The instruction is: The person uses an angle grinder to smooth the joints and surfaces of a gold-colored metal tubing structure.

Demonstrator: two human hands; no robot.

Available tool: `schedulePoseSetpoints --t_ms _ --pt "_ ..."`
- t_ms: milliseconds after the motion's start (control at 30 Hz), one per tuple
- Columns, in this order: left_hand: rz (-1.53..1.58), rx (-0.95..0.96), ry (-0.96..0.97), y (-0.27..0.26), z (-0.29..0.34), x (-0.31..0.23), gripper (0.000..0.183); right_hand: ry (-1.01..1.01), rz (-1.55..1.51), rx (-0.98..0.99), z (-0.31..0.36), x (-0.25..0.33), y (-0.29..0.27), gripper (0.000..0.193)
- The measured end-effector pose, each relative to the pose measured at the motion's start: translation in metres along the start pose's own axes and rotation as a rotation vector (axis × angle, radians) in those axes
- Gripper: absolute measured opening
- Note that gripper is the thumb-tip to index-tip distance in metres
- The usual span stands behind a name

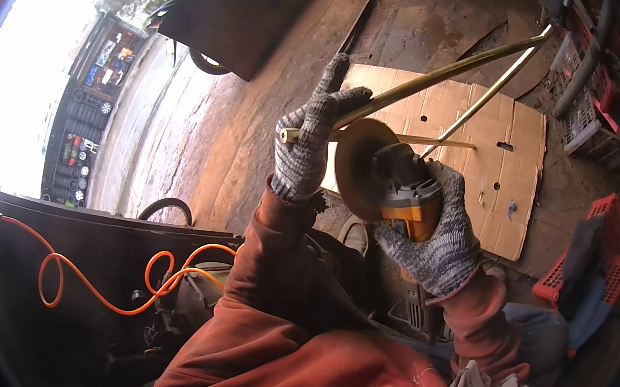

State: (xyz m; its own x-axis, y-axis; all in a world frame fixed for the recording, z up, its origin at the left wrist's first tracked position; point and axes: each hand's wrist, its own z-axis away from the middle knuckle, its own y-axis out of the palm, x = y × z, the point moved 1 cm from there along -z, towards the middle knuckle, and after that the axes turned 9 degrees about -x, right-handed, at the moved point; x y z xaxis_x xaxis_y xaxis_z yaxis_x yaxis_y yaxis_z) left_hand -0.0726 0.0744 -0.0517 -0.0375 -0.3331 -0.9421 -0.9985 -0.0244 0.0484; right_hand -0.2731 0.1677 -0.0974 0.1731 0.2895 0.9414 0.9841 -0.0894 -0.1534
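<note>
My left hand (pixel 301 147), in a grey knitted glove, holds a brass-coloured metal tube (pixel 443 74) near its open end. Its index finger stretches away from the tube. The tube slants up to the far right, where it meets a second thin shiny tube (pixel 493 90). In my right hand (pixel 446 246), gloved alike, is a yellow and black angle grinder (pixel 408 208). Its large round disc (pixel 356 167) stands upright just right of my left hand, close to the underside of the tube. Whether disc and tube touch, I cannot tell.
Beneath the tubes lies a flattened cardboard sheet (pixel 512 192) on the dirty floor. Red plastic crates (pixel 605 262) stand at the right, one with dark cloth in it. An orange hose (pixel 116 310) coils at the lower left. A dark panel (pixel 231 11) with a wheel stands far left.
</note>
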Motion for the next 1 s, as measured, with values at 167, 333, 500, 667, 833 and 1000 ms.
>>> schedulePoseSetpoints --t_ms 167,333,500,667,833,1000 --pt "-0.006 -0.003 0.002 0.003 -0.002 0.0 0.044 0.024 0.042 0.028 -0.006 0.001 -0.004 0.083" --pt "-0.007 0.019 0.017 0.001 -0.001 -0.001 0.043 0.009 0.021 0.032 -0.009 0.003 -0.004 0.083" --pt "0.015 0.019 -0.009 0.001 -0.002 0.002 0.049 0.059 -0.007 0.053 -0.01 0.008 -0.006 0.078" --pt "0.005 0.007 -0.028 0.002 -0.002 0.003 0.049 0.037 0.009 0.057 -0.011 0.008 -0.01 0.08" --pt "0.061 -0.019 -0.008 -0.006 0.0 0.007 0.044 0.133 0.0 0.042 -0.003 -0.026 -0.005 0.078" --pt "0.065 -0.045 0.001 -0.024 0.006 0.008 0.04 0.272 -0.152 0.056 -0.002 -0.059 -0.002 0.074"
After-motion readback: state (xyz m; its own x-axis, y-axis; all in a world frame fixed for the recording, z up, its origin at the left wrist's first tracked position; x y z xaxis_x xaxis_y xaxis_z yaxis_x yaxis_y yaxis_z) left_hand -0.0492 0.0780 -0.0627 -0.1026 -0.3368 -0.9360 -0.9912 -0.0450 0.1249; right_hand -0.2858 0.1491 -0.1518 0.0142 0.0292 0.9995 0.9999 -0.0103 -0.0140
